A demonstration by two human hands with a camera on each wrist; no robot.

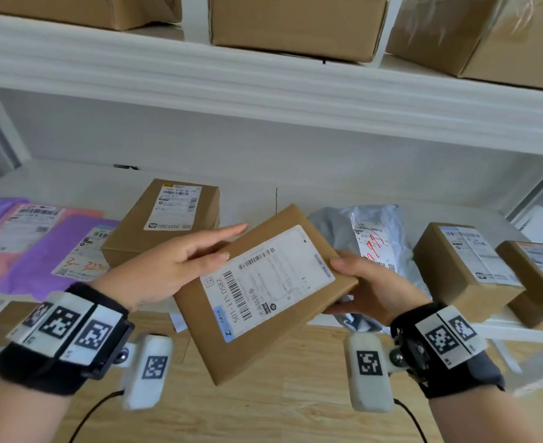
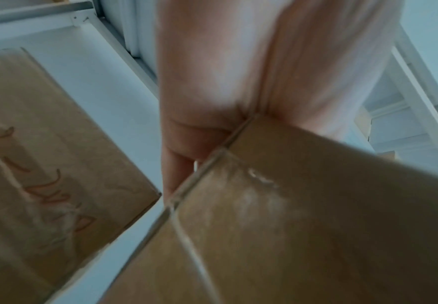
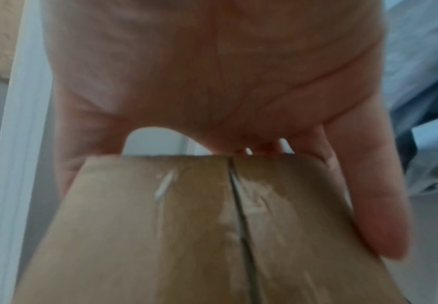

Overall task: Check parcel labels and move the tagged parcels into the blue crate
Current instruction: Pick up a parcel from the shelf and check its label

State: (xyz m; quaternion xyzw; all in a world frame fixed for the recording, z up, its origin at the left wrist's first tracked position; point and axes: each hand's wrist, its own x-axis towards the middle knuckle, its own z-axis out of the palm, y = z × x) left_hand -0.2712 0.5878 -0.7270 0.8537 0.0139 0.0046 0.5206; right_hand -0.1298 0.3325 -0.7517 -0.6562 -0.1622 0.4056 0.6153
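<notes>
Both hands hold the flat cardboard parcel (image 1: 263,292): left hand (image 1: 171,266) at its ten o'clock edge, right hand (image 1: 366,286) at three o'clock. It looks stiff and light; opposite edges suit best.

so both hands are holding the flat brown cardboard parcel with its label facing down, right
Not quite: the white label faces up, as the head view shows. Otherwise right: the left hand and right hand both hold the flat brown cardboard parcel.

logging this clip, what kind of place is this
Likely a parcel pickup or sorting room: white shelving stacked with labelled cardboard boxes and plastic mailers, and both hands hold a labelled parcel.
</notes>
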